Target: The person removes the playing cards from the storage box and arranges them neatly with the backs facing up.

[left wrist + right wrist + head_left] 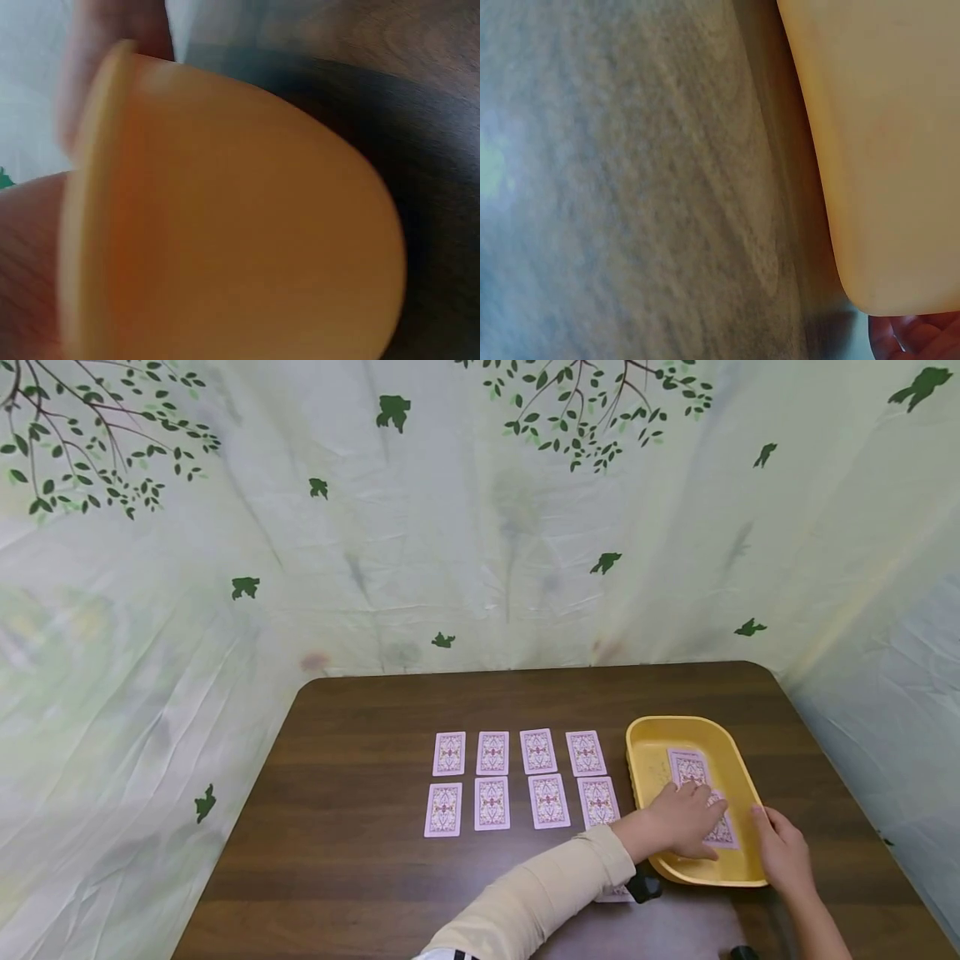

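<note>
A yellow plastic tray [652,743] lies at the right of the table with patterned playing cards in it, backs up. My left hand [682,818] reaches over its near left rim, fingers spread across the cards. One card [688,765] shows beyond the fingertips; another card [722,833] is partly covered by the hand. At the tray's right side my right hand [783,847] grips the rim, thumb on top. The left wrist view is blurred, with the tray wall [255,217] filling most of it. Fingers [915,337] appear below the tray's edge in the right wrist view.
Left of the tray, several cards [492,803] lie face down in two neat rows on the dark wooden table [337,827]. Below them another card [617,896] is mostly hidden under my left sleeve [532,893]. A leaf-printed curtain [480,543] hangs behind the table.
</note>
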`<state>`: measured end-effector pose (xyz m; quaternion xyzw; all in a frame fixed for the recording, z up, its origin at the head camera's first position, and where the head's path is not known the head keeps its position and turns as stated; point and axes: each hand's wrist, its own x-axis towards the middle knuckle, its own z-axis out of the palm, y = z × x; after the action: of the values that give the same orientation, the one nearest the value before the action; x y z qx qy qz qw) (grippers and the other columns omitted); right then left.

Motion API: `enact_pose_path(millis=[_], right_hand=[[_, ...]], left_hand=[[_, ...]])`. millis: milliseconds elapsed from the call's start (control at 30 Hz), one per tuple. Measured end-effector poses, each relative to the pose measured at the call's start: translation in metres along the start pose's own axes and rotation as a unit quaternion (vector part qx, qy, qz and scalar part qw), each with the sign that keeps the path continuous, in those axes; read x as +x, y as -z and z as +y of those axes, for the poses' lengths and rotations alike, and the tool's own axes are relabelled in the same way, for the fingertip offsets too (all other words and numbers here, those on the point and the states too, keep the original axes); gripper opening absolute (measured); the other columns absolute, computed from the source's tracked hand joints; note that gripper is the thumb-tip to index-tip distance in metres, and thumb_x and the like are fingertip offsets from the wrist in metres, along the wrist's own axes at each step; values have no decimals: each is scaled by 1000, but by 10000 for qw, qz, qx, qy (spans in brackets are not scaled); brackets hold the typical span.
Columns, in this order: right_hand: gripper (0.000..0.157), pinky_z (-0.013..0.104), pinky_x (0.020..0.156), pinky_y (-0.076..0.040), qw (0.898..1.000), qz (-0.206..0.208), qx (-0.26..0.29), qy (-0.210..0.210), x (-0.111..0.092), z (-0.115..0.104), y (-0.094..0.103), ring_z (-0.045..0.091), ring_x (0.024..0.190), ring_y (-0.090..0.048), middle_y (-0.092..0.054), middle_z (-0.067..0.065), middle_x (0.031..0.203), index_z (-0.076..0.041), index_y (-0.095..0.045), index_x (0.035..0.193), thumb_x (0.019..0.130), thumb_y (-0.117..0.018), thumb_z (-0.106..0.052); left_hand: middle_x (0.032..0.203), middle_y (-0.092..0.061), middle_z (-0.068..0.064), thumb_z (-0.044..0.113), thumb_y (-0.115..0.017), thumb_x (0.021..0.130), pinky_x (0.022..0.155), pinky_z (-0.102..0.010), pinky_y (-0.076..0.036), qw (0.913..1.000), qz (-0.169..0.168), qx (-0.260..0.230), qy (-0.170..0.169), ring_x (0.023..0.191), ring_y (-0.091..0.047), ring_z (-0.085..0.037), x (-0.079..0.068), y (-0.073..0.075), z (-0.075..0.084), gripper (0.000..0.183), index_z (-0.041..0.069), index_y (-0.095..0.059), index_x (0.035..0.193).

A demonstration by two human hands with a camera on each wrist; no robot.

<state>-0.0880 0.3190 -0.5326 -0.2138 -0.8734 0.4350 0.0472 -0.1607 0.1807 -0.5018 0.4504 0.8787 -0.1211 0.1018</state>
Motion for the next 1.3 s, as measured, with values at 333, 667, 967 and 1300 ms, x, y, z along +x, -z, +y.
enact_pose_path(millis=[333, 667, 967, 1300], right_hand=[[53, 29, 62, -38, 10000, 20, 48, -66, 0, -1, 0, 33, 82, -48, -48, 35, 112, 13, -45, 122, 99, -29, -32], [52, 29, 61, -38, 10000, 24, 73, -12, 1, 0, 0, 35, 83, -48, -48, 35, 111, 13, -45, 121, 99, -29, -32], [51, 34, 66, -38, 10000, 65, 27, 66, 1, 1, 1, 39, 90, -47, -47, 37, 113, 14, -44, 121, 99, -29, -30], [52, 46, 76, -35, 10000, 4, 79, -9, 2, 0, 0, 43, 97, -44, -44, 37, 117, 13, -43, 122, 100, -28, -31]], left_hand=[[138, -31, 9, 71, -48, 76, 94, -29, -29, 9998, -166, 95, 61, 121, -30, -7, 13, -13, 9, 79, 34, -28, 142], [130, -36, 11, 71, -49, 76, 91, -28, -30, 9997, -154, 184, 58, 115, -35, -6, 20, -19, 11, 75, 32, -33, 139], [122, -41, 11, 63, -56, 78, 89, -28, -32, 9999, -86, -50, -98, 108, -39, -6, 23, -17, 11, 63, 33, -40, 131], [129, -37, 6, 70, -54, 73, 90, -30, -30, 9992, 77, -253, 289, 116, -33, -10, 30, -21, 9, 75, 33, -37, 135]])
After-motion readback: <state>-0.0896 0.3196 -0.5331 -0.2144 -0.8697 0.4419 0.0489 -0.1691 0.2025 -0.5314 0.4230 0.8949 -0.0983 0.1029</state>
